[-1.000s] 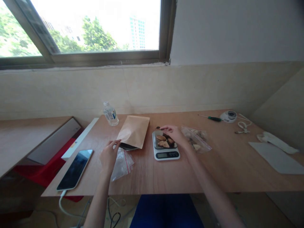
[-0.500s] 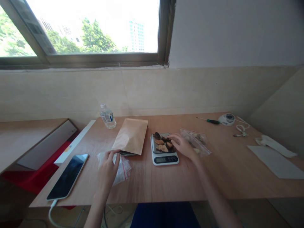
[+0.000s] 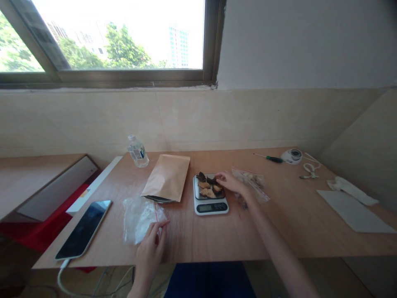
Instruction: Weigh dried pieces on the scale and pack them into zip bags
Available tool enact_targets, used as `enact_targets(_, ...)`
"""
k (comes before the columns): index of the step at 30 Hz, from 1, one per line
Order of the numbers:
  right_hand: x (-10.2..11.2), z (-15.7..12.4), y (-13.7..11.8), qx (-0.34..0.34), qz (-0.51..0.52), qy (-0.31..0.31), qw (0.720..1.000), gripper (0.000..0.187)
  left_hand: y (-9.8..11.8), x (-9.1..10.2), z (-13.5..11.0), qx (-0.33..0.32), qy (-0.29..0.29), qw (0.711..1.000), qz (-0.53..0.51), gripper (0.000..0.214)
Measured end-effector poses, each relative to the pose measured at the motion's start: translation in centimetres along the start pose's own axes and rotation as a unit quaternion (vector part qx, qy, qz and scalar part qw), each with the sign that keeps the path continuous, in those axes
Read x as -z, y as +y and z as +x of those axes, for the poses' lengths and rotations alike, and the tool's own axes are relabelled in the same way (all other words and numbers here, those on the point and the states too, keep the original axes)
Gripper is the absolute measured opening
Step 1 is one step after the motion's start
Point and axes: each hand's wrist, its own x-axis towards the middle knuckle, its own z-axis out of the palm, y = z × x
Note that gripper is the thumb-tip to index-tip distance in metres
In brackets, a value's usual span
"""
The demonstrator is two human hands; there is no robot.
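Under the window [image 3: 124, 37], a wooden desk [image 3: 279, 223] holds a kitchen scale [image 3: 211, 207] heaped with dried pieces [image 3: 206, 189]; the right hand [image 3: 232, 185] touches them with bunched fingertips. Near left, the left hand [image 3: 150, 250] rests straight, close-set fingers on a clear zip bag [image 3: 136, 213].

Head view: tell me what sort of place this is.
Likely a plain room in a home or small office: a wooden desk under a window, with a small scale holding dried pieces, a pouch and a clear bag on either side.
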Motion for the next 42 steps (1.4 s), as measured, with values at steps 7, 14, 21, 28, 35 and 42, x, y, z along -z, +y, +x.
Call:
enact_targets(7, 0.1, 0.3, 0.7, -0.002, 0.031, 0.041, 0.999, 0.012, -0.4, 0.4, -1.2, 0.021, -0.014, 0.999, -0.023, 0.033)
enact_targets(14, 1.8, -0.7, 3.4, -0.048, -0.008, 0.203, 0.978, 0.016, -0.2, 1.0, -1.0, 0.018, -0.004, 0.999, -0.03, 0.032)
enact_targets(21, 3.6, -1.2, 4.7, -0.063, -0.047, 0.215, 0.973, 0.017, 0.2, 1.2, -0.9, 0.027, 0.029, 0.999, -0.026, 0.033)
enact_targets(28, 2.1, -5.5, 1.7, -0.001, -0.206, 0.241, 0.948, 0.03, -0.5, 1.8, -0.7, 0.025, 0.053, 0.998, -0.02, 0.032)
enact_targets(35, -0.3, -11.8, 2.8, -0.042, -0.365, 0.205, 0.907, 0.046, -0.7, 2.2, -0.2, 0.035, 0.085, 0.996, 0.019, 0.03)
enact_targets(42, 3.9, -9.7, 5.8, -0.095, -0.412, 0.242, 0.873, 0.042, -1.1, 2.0, 0.0, 0.033, 0.077, 0.996, 0.03, 0.032)
